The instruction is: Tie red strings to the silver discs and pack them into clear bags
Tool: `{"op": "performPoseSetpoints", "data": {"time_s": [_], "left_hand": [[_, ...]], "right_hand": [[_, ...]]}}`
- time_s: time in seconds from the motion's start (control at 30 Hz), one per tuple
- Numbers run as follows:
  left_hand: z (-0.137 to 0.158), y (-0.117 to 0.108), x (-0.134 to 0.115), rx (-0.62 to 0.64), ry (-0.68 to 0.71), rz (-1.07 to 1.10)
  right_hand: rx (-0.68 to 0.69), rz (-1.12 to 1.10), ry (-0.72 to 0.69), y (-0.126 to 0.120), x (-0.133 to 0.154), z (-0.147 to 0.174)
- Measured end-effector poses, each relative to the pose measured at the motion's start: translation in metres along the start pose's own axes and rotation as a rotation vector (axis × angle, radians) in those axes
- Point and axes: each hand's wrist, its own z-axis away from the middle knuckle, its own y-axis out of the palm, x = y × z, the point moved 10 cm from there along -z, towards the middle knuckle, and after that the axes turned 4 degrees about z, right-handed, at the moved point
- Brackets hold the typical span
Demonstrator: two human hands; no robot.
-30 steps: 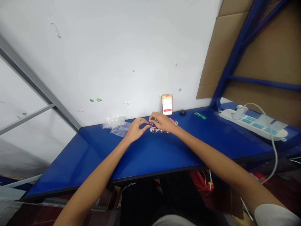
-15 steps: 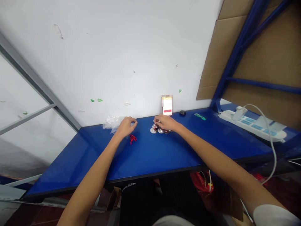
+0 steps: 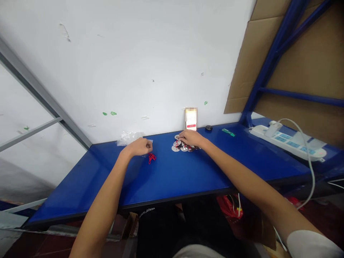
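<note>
Currently, sorting is in hand: right hand [image 3: 191, 138] is laid, fingers curled, on the pile of round discs [image 3: 182, 146] at the counter [image 3: 172, 175] back; grasp can't be told. Left hand [image 3: 141, 147] is fisted, contents hidden, just beside the red clips [image 3: 152, 158]. A pinch on one disc is likely needed next.

Round silver discs [image 3: 179, 146] with red bits lie clustered on the table; a red cord [image 3: 152, 158] lies apart, left.

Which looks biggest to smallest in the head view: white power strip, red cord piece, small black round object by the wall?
1. White power strip, clearly largest.
2. Red cord piece.
3. Small black round object.
The last two look close; ranking unsure.
</note>
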Motion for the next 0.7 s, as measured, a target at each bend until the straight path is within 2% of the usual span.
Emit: {"op": "performPoseSetpoints", "data": {"time_s": [0.1,0.23,0.47,0.7], "left_hand": [[-0.001,0.007,0.004,0.054,-0.018,0.026],[-0.002,0.016,0.012,0.131,-0.030,0.057],[-0.003,0.015,0.027,0.155,-0.050,0.061],[-0.007,0.020,0.023,0.157,-0.002,0.086]], "right_hand": [[0.025,0.004,-0.006,0.004,0.000,0.000],[-0.015,0.008,0.015,0.001,0.000,-0.001],[0.021,0.209,-0.006,0.002,0.003,-0.005],[-0.012,0.259,-0.046,-0.004,0.013,-0.004]]}}
